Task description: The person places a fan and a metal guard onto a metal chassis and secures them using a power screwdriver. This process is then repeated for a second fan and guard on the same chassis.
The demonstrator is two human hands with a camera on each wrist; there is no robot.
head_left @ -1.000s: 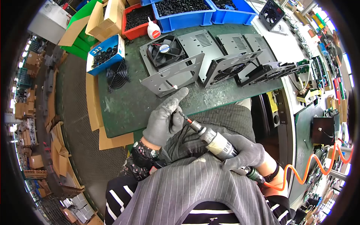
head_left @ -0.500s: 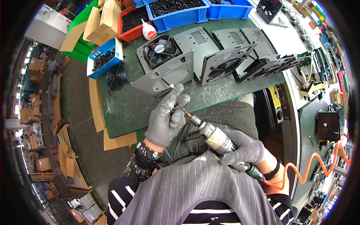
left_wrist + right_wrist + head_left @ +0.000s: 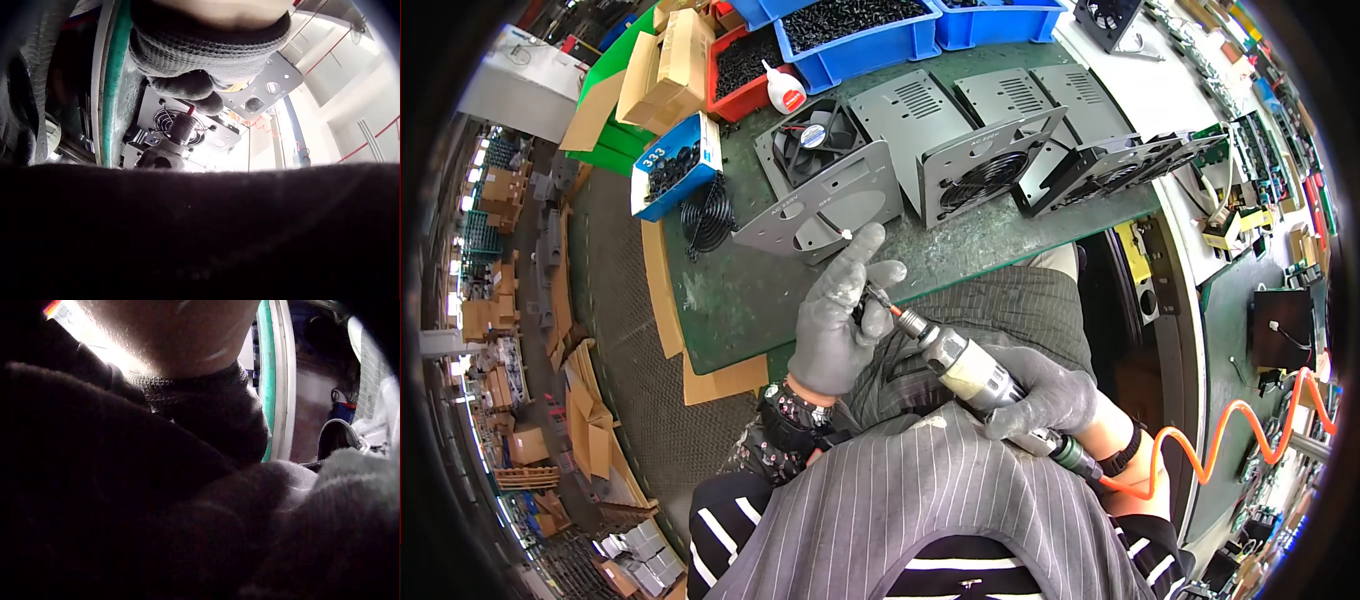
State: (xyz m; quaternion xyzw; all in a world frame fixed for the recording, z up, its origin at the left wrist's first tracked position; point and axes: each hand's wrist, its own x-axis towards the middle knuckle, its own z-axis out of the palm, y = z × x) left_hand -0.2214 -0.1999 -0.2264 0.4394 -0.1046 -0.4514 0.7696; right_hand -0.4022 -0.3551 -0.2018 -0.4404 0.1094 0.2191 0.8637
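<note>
My right hand, in a grey glove, grips a pneumatic screwdriver whose bit points up and left. My gloved left hand is around the bit tip, index finger stretched toward the table and other fingers curled. Small dark pieces show between these fingers; I cannot tell their exact kind. Just beyond the fingertip a grey metal panel with a round cut-out leans upright before a black fan. In the left wrist view, the screwdriver's nose shows below the glove. The right wrist view is mostly dark.
More grey panels with fan grilles stand along the green table. Blue bins and a red bin of black parts line the back, with a white bottle. An orange coiled hose runs from the screwdriver to the right.
The left thumb has spread from the curled fingers, and the hand has closed in around the bit tip. The view has shifted slightly, so the panels appear further left. The right hand keeps its grip.
</note>
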